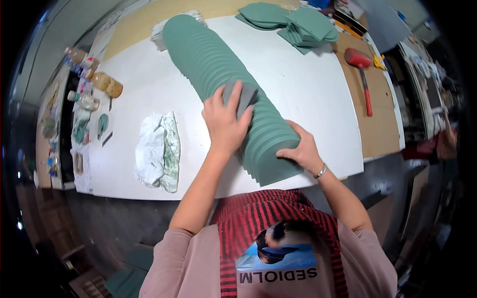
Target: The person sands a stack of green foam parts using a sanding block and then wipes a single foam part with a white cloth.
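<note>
A long row of overlapping green sheets [218,64] with rounded ends runs across the white table, fanned out like shingles from far left to near right. My left hand [224,121] is closed around a dark grey block [247,97] and presses it flat on the middle of the row; the fingers look slightly blurred. At the near end, my right hand [304,153] grips the right edge of the sheets. Its thumb lies on the top sheet, and the other fingers are partly hidden along the side.
The row's far end leans on a white wrapped bundle [158,36]. Crumpled white paper [151,151] lies left of my left arm, with several bottles [107,84] beyond. More green pieces [310,25] are stacked at the back; a red mallet [357,58] rests on cardboard [377,134] at right.
</note>
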Available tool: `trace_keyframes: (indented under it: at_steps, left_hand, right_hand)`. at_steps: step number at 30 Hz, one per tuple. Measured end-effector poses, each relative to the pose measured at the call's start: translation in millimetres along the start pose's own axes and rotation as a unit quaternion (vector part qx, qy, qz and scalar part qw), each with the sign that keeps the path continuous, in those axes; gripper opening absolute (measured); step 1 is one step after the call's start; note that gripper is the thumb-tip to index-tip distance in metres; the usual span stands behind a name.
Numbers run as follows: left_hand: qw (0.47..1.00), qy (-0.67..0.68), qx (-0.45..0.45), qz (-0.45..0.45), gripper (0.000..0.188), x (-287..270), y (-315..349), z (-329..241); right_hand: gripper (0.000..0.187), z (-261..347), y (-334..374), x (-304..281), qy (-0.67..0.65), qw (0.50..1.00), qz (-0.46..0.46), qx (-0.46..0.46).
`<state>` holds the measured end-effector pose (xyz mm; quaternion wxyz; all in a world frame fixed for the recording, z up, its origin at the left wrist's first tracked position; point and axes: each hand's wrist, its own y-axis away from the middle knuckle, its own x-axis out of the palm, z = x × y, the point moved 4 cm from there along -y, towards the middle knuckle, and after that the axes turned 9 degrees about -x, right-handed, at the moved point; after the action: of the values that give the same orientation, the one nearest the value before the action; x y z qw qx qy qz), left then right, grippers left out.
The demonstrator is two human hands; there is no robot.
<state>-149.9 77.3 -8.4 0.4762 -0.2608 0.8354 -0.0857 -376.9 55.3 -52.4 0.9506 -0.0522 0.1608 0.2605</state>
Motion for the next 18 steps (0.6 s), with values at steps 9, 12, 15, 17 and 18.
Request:
trace_keyframes:
  at_steps: [9, 12, 15, 17, 18]
  left_hand:
    - [0.984, 0.024, -0.151, -0.088, 0.055, -15, 4, 32]
    - [0.993, -0.061, -0.074, -0.062, 0.052, 7, -34, -22]
    - [0.989, -0.042, -0.117, -0.079, 0.052, 13, -7, 2]
    - [0.959, 0.077, -0.264, -0.07, 0.052, 0, 37, 63]
    - [0.941, 0.083, -0.326, -0.038, 0.052, -10, 44, 70]
  right_hand:
    - [0.1, -12, -7, 0, 0.015, 0.993, 0.116, -0.035]
    - [0.101, -17, -13, -3, 0.001, 0.988, 0.141, -0.062]
    - [0.102, -16, -12, -5, 0.002, 0.987, 0.142, -0.071]
    - [0.102, -10, -12, -10, 0.005, 0.988, 0.137, -0.073]
    - [0.102, -7, -11, -9, 0.001, 0.988, 0.142, -0.061]
